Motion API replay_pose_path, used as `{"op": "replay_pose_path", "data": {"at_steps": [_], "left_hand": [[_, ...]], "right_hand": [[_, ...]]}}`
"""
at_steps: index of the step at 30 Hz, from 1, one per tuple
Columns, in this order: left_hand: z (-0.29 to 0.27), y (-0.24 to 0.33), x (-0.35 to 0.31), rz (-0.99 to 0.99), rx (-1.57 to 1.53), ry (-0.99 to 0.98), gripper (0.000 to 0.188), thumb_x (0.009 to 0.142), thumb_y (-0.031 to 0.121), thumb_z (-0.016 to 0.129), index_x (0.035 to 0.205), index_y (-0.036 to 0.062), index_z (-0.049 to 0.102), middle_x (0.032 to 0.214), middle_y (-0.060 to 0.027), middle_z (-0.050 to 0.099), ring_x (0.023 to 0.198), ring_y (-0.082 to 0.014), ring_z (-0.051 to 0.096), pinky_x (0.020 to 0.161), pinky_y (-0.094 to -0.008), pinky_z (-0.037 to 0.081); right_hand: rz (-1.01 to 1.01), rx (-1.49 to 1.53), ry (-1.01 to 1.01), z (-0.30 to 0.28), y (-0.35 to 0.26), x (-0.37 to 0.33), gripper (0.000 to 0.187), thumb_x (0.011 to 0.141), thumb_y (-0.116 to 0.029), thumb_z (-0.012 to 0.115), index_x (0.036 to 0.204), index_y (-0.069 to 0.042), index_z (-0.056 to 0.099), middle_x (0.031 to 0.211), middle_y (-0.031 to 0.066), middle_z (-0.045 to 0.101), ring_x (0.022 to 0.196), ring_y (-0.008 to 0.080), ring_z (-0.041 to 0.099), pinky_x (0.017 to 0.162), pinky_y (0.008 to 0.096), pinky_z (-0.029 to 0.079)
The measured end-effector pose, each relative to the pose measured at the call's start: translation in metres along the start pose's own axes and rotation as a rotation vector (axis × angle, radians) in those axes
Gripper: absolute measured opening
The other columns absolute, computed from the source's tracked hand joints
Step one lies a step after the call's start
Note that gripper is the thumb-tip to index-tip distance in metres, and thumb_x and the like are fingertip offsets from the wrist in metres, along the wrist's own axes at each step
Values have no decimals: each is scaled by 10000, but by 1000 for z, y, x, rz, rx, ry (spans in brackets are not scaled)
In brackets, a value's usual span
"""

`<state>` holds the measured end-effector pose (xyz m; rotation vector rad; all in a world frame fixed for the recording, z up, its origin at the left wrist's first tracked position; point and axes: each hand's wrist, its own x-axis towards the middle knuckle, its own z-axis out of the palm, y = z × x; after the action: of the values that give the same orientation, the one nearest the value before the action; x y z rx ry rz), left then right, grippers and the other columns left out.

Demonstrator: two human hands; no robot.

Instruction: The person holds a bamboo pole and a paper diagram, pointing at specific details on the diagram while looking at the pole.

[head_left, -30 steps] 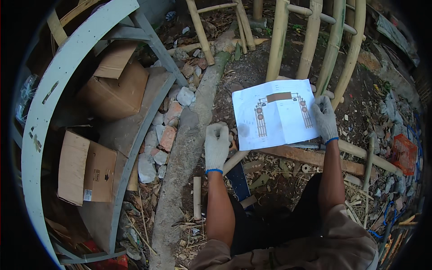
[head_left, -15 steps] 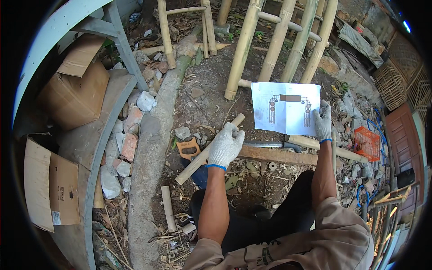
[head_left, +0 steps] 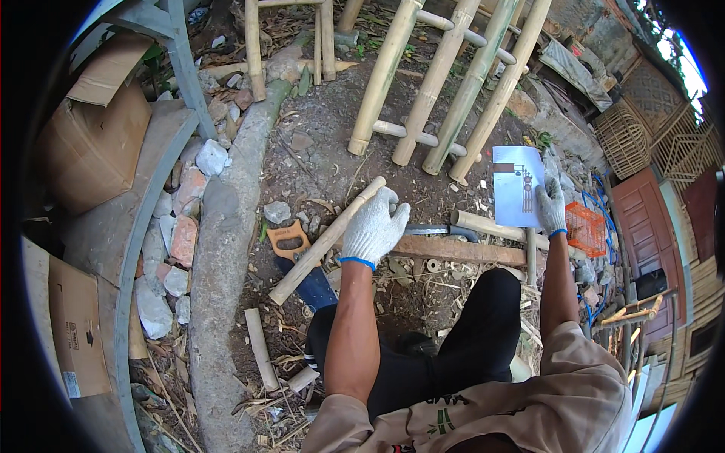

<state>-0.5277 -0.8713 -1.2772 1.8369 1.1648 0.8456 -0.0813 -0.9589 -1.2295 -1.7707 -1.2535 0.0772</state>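
A white glove with a blue cuff covers my left hand (head_left: 375, 224), which is closed around a pale bamboo stick (head_left: 326, 241). The stick slants from upper right to lower left, passing over a handsaw (head_left: 288, 240) with an orange handle and dark blade. My right hand (head_left: 551, 204), gloved the same way, grips the right edge of a white paper sheet (head_left: 517, 198) printed with a diagram. Only the right part of that diagram shows. Between my hands, a long-bladed tool (head_left: 438, 229) lies along a brown wooden beam (head_left: 453, 250) on the ground.
Bamboo frames (head_left: 445, 90) with crosspieces stand ahead. Thicker bamboo (head_left: 487, 224) lies beyond the beam, and an orange crate (head_left: 586, 229) sits at right. Cardboard boxes (head_left: 94, 147) rest on a ledge at left, beside rubble and a concrete kerb (head_left: 215, 279). Short bamboo offcuts (head_left: 260, 349) lie near my legs.
The paper, earlier spread with both halves showing, now shows only its right part and has moved right with my right hand. The head view has shifted right. My left hand stays at the stick.
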Motion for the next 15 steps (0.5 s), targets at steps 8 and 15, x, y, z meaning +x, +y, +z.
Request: {"op": "replay_pose_path", "data": {"at_steps": [8,15], "left_hand": [[-4,3,-7,5,-47,-46,382,905,322,651,1109,5,587,1018,-204,687,947,-350,673,830,-434,534],[38,29,3,73,-227,-197,576,911,454,638,1241,-9,545,1112,-215,676,1027,-327,671,886,-422,522]], "right_hand": [[74,269,-262,-49,-75,-11,229,958,-84,595,1179,-36,564,1005,-20,630,874,35,568,780,209,484],[38,341,-305,-76,-134,-9,249,950,-91,582,1190,-41,543,1016,18,644,890,83,628,792,253,530]]}}
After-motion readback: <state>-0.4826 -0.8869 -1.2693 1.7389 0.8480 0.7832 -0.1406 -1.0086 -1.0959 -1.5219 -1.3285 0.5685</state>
